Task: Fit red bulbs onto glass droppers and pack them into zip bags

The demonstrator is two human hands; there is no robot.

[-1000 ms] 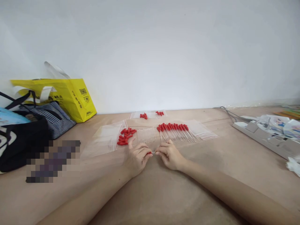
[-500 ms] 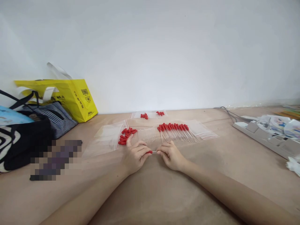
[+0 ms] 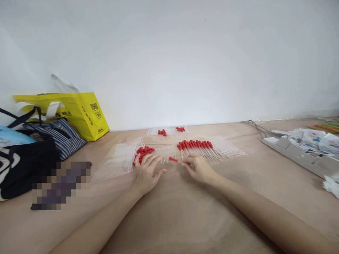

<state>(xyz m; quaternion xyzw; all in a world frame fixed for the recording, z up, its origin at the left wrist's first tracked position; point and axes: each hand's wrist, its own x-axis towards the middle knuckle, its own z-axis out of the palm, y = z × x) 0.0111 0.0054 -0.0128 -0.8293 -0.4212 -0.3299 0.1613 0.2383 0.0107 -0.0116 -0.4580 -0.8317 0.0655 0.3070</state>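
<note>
Pinched in my right hand is a thin pale stick with a red-capped end that points left. My left hand has its fingers spread and holds nothing; its fingertips are over the near edge of a pile of loose red caps. Between the hands and a little farther off lie several bare thin clear sticks side by side. Beyond my right hand, a row of red-capped sticks lies with the caps facing away and the shafts toward me.
Clear zip bags lie under and around the pieces, with more red caps on one near the wall. At left are a yellow bag, a striped pouch and a blurred dark object. A power strip stands right.
My left hand has let go of the red cap and moved left toward the cap pile, fingers opening. My right hand has lifted the capped stick slightly away from me.
</note>
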